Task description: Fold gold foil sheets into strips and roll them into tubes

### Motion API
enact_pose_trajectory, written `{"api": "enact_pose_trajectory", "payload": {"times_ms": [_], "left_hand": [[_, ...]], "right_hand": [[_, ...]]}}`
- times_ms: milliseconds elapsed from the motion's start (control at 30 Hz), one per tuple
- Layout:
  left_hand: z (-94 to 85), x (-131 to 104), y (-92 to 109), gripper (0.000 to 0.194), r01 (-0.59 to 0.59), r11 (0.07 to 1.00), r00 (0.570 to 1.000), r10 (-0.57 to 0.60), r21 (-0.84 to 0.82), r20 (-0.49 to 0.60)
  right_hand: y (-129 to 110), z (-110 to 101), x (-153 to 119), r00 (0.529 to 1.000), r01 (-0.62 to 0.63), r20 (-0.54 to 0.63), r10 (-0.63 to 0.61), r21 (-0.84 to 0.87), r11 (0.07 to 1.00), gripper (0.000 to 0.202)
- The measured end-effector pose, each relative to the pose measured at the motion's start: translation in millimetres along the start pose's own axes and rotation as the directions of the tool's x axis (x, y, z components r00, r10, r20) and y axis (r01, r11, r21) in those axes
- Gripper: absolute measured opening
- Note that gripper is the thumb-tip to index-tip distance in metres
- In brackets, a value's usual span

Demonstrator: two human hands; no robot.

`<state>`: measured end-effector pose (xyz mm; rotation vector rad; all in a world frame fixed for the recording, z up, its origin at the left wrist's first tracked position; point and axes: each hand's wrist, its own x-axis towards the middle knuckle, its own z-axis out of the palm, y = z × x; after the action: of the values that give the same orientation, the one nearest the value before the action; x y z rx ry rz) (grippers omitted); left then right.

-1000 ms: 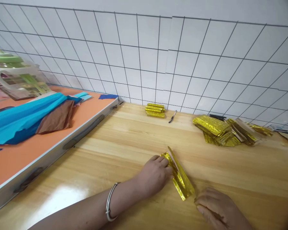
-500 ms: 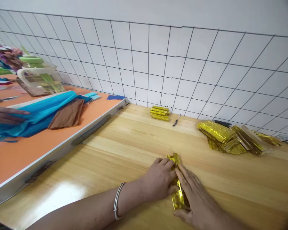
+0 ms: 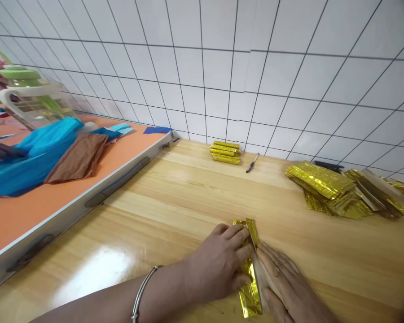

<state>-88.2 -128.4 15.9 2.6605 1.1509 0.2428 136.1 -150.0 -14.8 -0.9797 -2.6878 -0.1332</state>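
The gold foil strip (image 3: 250,301) is laid lengthwise on the wooden tabletop (image 3: 175,179), and its pale-backed flap (image 3: 261,273) is raised along the right side. The strip is pressed down by the curled fingers of the left hand (image 3: 218,264), by which its middle is hidden; whether it is pinched cannot be told. The right hand (image 3: 291,285) is laid along the flap with fingers extended; its closure on the flap cannot be determined, and its wrist is cut off by the frame.

Beyond the grip, gold foil rolls (image 3: 225,153) and a pen (image 3: 252,163) are placed. To its far right, a gold foil stack (image 3: 323,181) is partly covering a black object (image 3: 329,166), which cannot be identified.

Far left of the grip, a blue sheet (image 3: 54,137) is touched by another person's hand (image 3: 0,151), cut off and blurred. Behind it, a green-lidded clear jug (image 3: 30,92) is seen; a green shape shows through its wall, but its contents cannot be made out.
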Motion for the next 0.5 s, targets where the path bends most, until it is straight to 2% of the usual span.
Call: {"api": "enact_pose_trajectory", "payload": {"times_ms": [233, 500], "left_hand": [[-1.4, 0, 3, 0.051, 0.026, 0.999, 0.997, -0.030, 0.047, 0.074], [2.7, -3, 4, 0.056, 0.047, 0.987, 0.994, -0.061, 0.153, 0.087]], "right_hand": [[4, 22, -1, 0.990, 0.126, -0.046, -0.136, -0.173, 0.977, 0.050], [5, 30, -2, 0.984, 0.128, -0.094, -0.154, -0.242, 0.962, 0.046]]}}
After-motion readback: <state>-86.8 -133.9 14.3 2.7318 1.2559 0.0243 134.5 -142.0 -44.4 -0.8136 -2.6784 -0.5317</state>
